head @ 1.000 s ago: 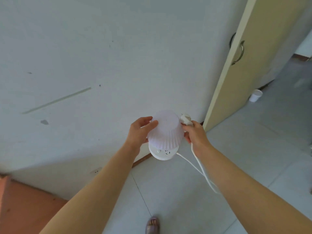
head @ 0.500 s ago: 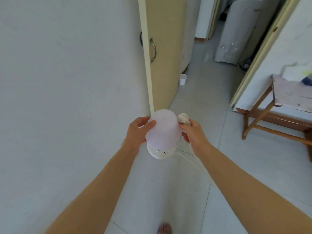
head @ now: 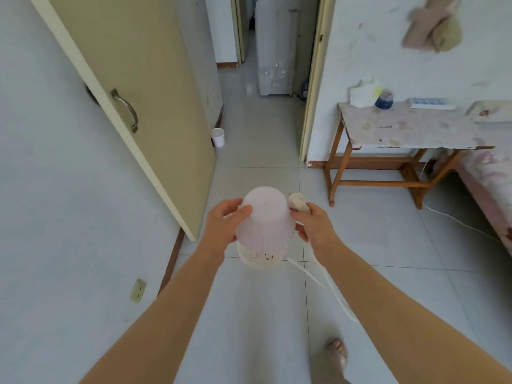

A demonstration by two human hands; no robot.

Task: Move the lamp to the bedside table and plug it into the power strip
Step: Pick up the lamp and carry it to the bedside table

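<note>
I carry a small white lamp with a ribbed pale shade and a round white base, held in mid-air over the tiled floor. My left hand grips the shade's left side. My right hand presses the shade's right side and also holds the lamp's plug. The white cord hangs in a loop below my right wrist. A wooden bedside table with a worn pale top stands ahead on the right, against the wall. No power strip shows.
An open beige door stands at the left with a white cup on the floor by it. A wall socket sits low left. A bed edge is at far right, with a white cable on the floor. My foot is below.
The view has swung right from the bare wall to the doorway, then to the wooden table and bed. Both hands keep the same hold on the lamp and plug.
</note>
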